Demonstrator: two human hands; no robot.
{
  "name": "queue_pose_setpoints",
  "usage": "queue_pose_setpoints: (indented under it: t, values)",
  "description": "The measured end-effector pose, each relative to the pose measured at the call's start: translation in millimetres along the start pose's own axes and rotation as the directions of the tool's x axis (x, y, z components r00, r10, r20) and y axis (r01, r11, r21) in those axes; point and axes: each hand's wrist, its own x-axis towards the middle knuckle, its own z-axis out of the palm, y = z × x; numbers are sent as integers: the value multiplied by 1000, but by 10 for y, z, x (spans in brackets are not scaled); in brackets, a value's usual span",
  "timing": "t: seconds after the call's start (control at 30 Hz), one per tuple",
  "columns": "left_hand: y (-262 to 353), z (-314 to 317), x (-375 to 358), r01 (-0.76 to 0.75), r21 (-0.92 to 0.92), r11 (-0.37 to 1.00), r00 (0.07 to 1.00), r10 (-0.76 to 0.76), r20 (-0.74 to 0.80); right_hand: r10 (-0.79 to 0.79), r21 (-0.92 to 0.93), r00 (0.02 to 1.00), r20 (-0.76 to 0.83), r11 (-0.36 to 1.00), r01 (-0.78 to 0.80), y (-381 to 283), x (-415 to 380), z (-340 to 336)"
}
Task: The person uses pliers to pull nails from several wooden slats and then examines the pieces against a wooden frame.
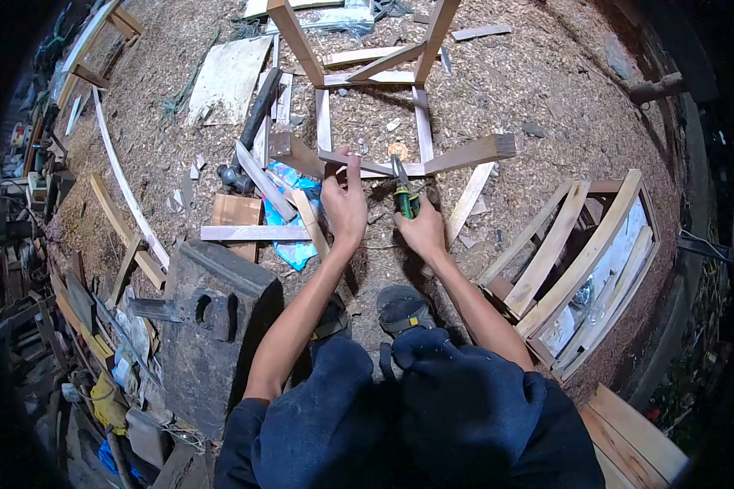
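- Pliers' handles (404, 199): green, black
- Plastic sheet (298, 256): bright blue, whitish patches
- Trousers (322, 407): navy
- 2 shoes (402, 308): dark grey
- Crumpled cloth (108, 404): yellow
- Curved slats (550, 254): pale tan

We wore dark navy sleeves, the left sleeve (245, 420) and the right sleeve (550, 399) both ending near the elbow, so our forearms (306, 306) were bare, as were our left hand (345, 208) and right hand (422, 228). Blue cloth (322, 399), creased and flecked with small pale specks, covered our knees and darkened to near black in shadow. We had dark grey footwear, the right shoe (404, 308) rounded at the toe and marked with a yellowish-tan patch, the left shoe (331, 319) partly hidden.
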Motion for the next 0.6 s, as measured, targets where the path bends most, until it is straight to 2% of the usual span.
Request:
queue_pose_setpoints:
  t: [0.03, 0.1, 0.23, 0.3, 0.5, 0.6]
  values:
    - [7, -6, 6, 2, 2, 1000, 1000, -2, -1, 1, 0, 1000, 2, 1000, -1, 5, 3, 15]
    - [16, -17, 14, 152, -83, 985, 988, -150, 27, 13, -12, 1000, 4, 1000, -12, 9, 18, 41]
    - [-6, 9, -26, 124, -156, 980, 992, -127, -10, 30, -3, 999, 22, 1000, -30, 25, 26, 41]
    - [12, -15, -17, 120, -72, 990, 992, -122, -19, 30, -14, 999, 11, 999, -30, 27, 37, 46]
    - [55, -31, -6, 83, 14, 996, 996, -83, -23, 43, 4, 999, -3, 999, -43, -20, 32, 5]
    - [37, -20, -35, 107, -19, 994, 994, -108, -33, 49, 22, 999, 9, 999, -49, -12, 48, -6]
